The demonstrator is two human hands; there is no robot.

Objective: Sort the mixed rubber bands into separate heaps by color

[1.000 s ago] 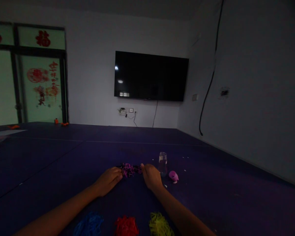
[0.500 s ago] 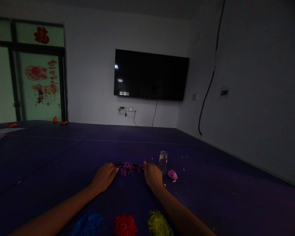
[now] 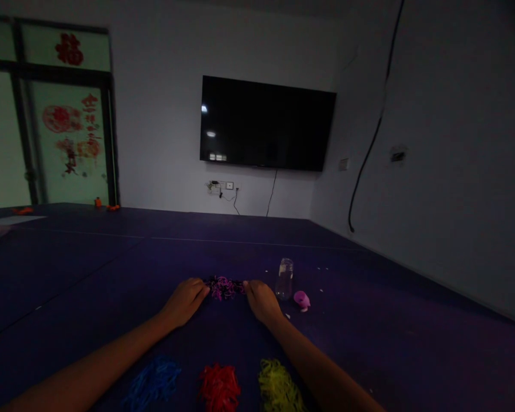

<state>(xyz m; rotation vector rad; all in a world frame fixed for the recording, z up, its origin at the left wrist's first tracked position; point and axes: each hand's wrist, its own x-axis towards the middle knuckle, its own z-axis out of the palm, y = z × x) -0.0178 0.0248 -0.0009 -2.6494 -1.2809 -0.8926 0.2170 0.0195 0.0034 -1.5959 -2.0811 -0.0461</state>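
Note:
A loose bundle of purple and black strands (image 3: 223, 288) lies on the dark purple table surface between my two hands. My left hand (image 3: 186, 301) is closed at the bundle's left end, with fingers pressed together. At the right end, my right hand (image 3: 261, 300) is closed on the strands, its thumb side toward the bundle. Just right of that hand stands a clear jar (image 3: 284, 279), and beside it lies a small pink cup-like object (image 3: 301, 299). Nearer to me are piles of blue strands (image 3: 154, 382), red strands (image 3: 220, 387) and yellow strands (image 3: 278, 384).
Orange objects (image 3: 113, 208) and a white sheet (image 3: 19, 220) lie at the table's far left. Small white scraps are scattered right of the jar. Behind the table are a wall-mounted television (image 3: 266, 125) and a hanging black cable (image 3: 364, 166).
My right hand has shifted slightly left, closer to my left hand, and the bundle between them is shorter. The whole view has tilted a little.

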